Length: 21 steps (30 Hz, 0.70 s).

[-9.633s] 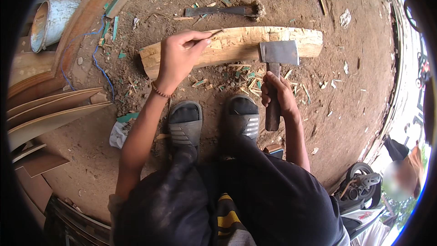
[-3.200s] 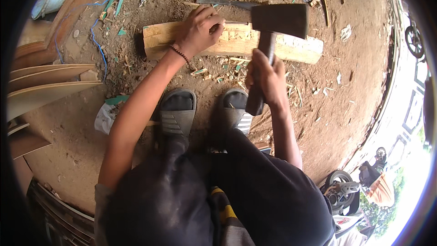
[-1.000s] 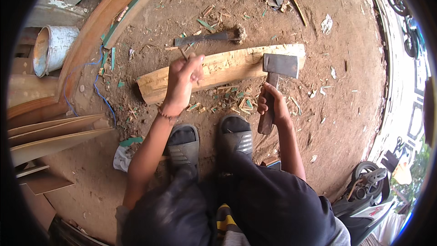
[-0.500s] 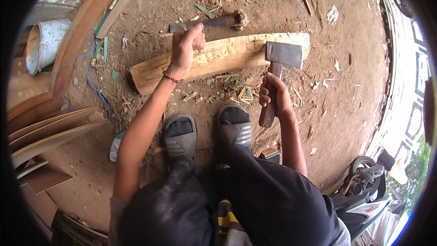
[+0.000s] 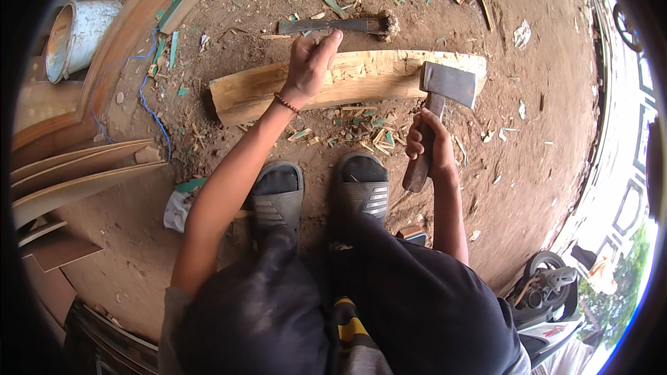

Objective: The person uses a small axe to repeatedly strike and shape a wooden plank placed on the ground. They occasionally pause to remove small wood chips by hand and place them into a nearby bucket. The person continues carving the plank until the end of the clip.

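Observation:
My left hand (image 5: 311, 64) is closed with its thumb raised, over the far side of a pale hewn log (image 5: 365, 69), and nothing shows sticking out of it. Just beyond the thumb lies a chisel (image 5: 330, 26) with a flat dark blade and a frayed handle end. My right hand (image 5: 432, 144) grips the dark wooden handle of a hatchet (image 5: 448, 85). The hatchet's wide metal head overlaps the log's right end in view; whether it touches the wood I cannot tell.
Wood chips (image 5: 368, 125) and green scraps litter the dirt floor around the log. At left are a rusty white bucket (image 5: 87, 38), a blue cord (image 5: 147, 101) and stacked boards (image 5: 83, 167). A motorcycle (image 5: 549, 292) stands at lower right. My sandals (image 5: 365, 191) are close to the log.
The whole view has shifted slightly, so log, chisel and hatchet appear farther right. My closed left hand has moved a little right along the log. My right hand keeps its hold on the hatchet.

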Motion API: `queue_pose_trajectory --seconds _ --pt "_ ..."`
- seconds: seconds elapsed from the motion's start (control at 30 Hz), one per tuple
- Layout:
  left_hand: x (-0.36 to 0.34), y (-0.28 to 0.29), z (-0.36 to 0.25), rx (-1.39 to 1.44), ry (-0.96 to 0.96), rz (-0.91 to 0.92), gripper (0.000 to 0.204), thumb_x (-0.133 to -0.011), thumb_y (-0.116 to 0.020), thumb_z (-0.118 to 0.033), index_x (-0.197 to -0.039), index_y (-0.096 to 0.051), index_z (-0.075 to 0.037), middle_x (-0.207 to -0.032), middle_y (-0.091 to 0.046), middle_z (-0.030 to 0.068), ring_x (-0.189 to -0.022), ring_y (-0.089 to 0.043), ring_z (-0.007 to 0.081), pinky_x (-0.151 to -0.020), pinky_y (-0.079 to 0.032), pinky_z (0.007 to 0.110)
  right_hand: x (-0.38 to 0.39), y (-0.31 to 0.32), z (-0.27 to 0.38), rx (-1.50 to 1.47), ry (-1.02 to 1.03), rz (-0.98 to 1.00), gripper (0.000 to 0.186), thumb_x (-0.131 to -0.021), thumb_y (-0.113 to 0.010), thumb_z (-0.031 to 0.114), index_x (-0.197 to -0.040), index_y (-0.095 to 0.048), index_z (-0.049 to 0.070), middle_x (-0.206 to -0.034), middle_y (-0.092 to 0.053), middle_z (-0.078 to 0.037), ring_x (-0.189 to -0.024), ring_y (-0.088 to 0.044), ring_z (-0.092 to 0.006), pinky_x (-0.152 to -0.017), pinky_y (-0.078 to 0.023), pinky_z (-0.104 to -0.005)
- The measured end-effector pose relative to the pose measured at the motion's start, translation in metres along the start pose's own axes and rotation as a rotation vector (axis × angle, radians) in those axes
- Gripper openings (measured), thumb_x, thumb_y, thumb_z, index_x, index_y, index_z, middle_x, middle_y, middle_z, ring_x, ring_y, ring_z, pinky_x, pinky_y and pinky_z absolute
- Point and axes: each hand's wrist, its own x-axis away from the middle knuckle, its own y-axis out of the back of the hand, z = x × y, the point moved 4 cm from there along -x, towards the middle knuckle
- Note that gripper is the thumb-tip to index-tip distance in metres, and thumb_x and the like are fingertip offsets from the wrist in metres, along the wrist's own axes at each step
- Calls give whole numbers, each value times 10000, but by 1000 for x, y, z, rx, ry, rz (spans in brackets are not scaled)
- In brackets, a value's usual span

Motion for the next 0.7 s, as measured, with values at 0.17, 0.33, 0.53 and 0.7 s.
queue_pose_trajectory --seconds 0.17,0.33,0.53,0.7 --pt "-2 -4 5 48 13 -75 571 -1010 -569 -362 -500 -388 -179 -444 -329 -74 -413 -251 55 -420 -140 299 4 -2 8 84 51 -49 277 -1003 -561 341 -890 -526 90 -666 -483 -29 -485 -449 -134 -465 -393 -312" --pt "0 -6 9 -68 -54 -125 589 -1001 -575 -361 -476 -377 -180 -429 -346 -73 -391 -260 64 -407 -144 310 10 -13 17 285 137 -109 264 -971 -580 285 -816 -534 76 -594 -524 -33 -477 -510 -139 -452 -431 -311" --pt "4 -14 -2 -355 -310 -113 547 -959 -623 -273 -478 -389 -160 -420 -383 -45 -390 -314 87 -401 -202 322 46 -62 40 718 191 -237 280 -916 -616 284 -777 -556 48 -599 -556 -25 -500 -546 -117 -475 -447 -277" --pt "7 -16 -3 -284 -193 -107 499 -921 -631 -160 -483 -393 -131 -439 -410 -44 -419 -356 59 -406 -243 310 96 -137 85 819 434 -98 240 -947 -636 216 -973 -574 -14 -631 -558 -16 -539 -522 -88 -495 -414 -273"
